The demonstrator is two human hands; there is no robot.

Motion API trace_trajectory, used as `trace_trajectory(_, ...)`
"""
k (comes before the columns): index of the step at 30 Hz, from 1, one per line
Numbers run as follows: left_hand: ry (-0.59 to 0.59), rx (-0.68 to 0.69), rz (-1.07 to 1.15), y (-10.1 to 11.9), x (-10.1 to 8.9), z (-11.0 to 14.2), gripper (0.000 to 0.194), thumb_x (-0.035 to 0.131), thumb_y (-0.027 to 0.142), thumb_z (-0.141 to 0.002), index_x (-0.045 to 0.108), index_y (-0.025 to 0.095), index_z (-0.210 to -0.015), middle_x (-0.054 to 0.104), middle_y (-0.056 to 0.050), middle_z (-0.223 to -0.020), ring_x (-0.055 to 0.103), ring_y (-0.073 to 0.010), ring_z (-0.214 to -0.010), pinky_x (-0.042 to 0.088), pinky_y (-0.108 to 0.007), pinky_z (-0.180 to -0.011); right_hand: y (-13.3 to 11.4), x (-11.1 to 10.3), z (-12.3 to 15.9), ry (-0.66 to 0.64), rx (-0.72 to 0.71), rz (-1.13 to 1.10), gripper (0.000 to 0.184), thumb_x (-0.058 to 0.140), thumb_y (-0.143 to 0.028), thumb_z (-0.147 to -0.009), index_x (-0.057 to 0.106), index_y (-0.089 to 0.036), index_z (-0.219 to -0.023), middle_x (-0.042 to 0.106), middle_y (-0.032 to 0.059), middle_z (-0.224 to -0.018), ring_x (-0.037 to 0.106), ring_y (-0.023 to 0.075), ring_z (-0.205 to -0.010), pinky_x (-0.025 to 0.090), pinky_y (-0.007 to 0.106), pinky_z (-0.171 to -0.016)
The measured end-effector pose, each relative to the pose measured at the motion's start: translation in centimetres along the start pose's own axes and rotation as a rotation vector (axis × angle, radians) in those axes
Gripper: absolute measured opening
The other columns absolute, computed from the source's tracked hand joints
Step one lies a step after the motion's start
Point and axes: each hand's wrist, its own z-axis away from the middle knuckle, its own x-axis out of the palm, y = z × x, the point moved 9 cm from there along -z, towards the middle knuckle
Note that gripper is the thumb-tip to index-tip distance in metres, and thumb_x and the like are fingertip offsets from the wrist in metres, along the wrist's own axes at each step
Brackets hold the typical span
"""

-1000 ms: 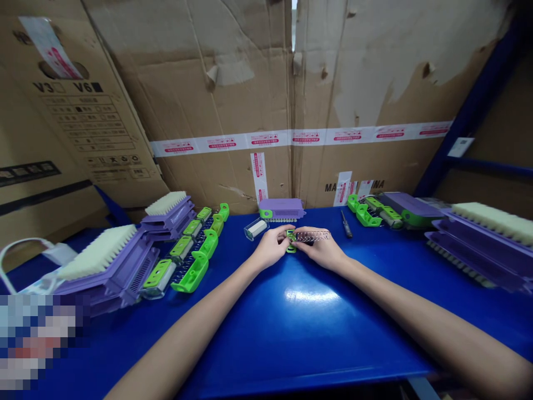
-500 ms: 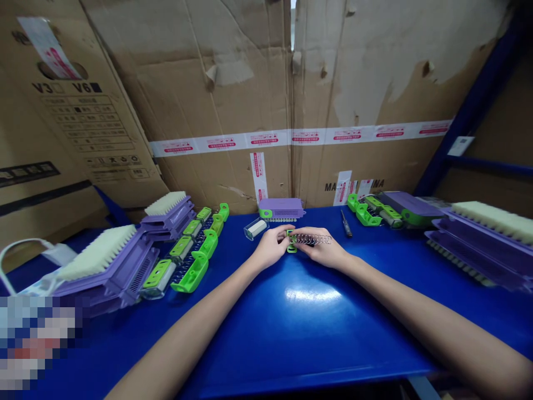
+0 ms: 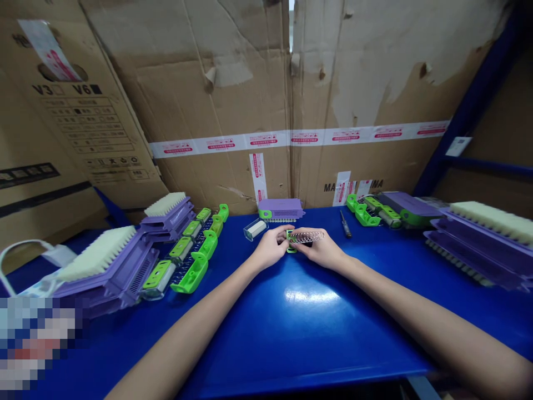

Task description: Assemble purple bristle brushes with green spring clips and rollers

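Observation:
My left hand [image 3: 272, 245] is closed on a small green plastic plate [image 3: 291, 248] with slots, held up on its edge above the blue table. My right hand [image 3: 320, 248] pinches a metal coil spring [image 3: 308, 237] at its left end, against the green plate. The spring lies level and points right, its free end over the back of my right hand. My fingers cover part of the plate and the spring's near end. Just behind my left hand lies a clear box with a white block inside [image 3: 256, 228].
Behind stands a purple brush [image 3: 282, 208] with a green end. A screwdriver [image 3: 345, 224] lies to the right. Purple brush parts [image 3: 104, 261] and green pieces with springs [image 3: 195, 272] line the left; more purple brushes [image 3: 487, 239] sit at right. Cardboard [image 3: 225, 111] walls the back.
The spring's free end has shifted slightly left and up, and my right hand has moved a little left. My left hand keeps its grip on the green plate.

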Motion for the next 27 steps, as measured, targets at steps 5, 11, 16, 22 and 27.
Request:
trace_trajectory(5,0.017,0.008,-0.015,0.09,-0.11,0.04,0.040,0.047,0.003,-0.076,0.057,0.009,-0.114,0.069,-0.011,-0.097,0.065,-0.0176,-0.088,0.050,-0.030,-0.081,-0.61,-0.23,0.01,-0.042,-0.039,0.012,0.020,0.055,-0.019,-0.082,0.067,-0.020,-0.098,0.070,0.0056,-0.099,0.066,0.0183,-0.090,0.051,0.029,-0.081)
trace_trajectory(11,-0.008,0.004,-0.013,0.03,-0.03,0.04,0.040,0.048,0.005,-0.077,0.056,0.009,-0.116,0.069,-0.011,-0.096,0.065,-0.0175,-0.088,0.050,-0.030,-0.081,-0.06,-0.12,0.10,0.000,0.004,-0.013,0.019,0.057,-0.021,-0.082,0.065,-0.018,-0.098,0.070,0.0051,-0.094,0.066,0.0173,-0.085,0.051,0.029,-0.077)
trace_trajectory(16,-0.035,0.009,-0.047,0.13,0.14,0.04,0.046,0.052,0.003,-0.074,0.055,0.009,-0.119,0.069,-0.010,-0.095,0.065,-0.0178,-0.087,0.050,-0.031,-0.081,0.03,0.19,0.02,-0.009,0.032,0.002,0.014,0.056,-0.020,-0.083,0.066,-0.019,-0.092,0.070,0.0034,-0.090,0.065,0.0167,-0.082,0.050,0.028,-0.076)
trace_trajectory(22,-0.019,0.018,-0.041,0.38,0.08,0.07,0.042,0.051,0.004,-0.073,0.057,0.009,-0.115,0.068,-0.011,-0.099,0.064,-0.0192,-0.092,0.050,-0.032,-0.083,-0.62,0.14,-0.07,-0.081,0.007,0.018,0.019,0.056,-0.018,-0.081,0.066,-0.020,-0.097,0.070,0.0051,-0.097,0.065,0.0191,-0.087,0.050,0.030,-0.079)
trace_trajectory(27,-0.002,0.017,-0.058,0.20,-0.08,0.02,0.042,0.051,0.005,-0.074,0.057,0.009,-0.115,0.069,-0.010,-0.094,0.065,-0.0183,-0.088,0.050,-0.031,-0.082,-0.54,-0.05,0.05,-0.056,-0.016,0.025,0.022,0.055,-0.018,-0.081,0.066,-0.021,-0.100,0.070,0.0056,-0.099,0.066,0.0190,-0.089,0.050,0.030,-0.080)
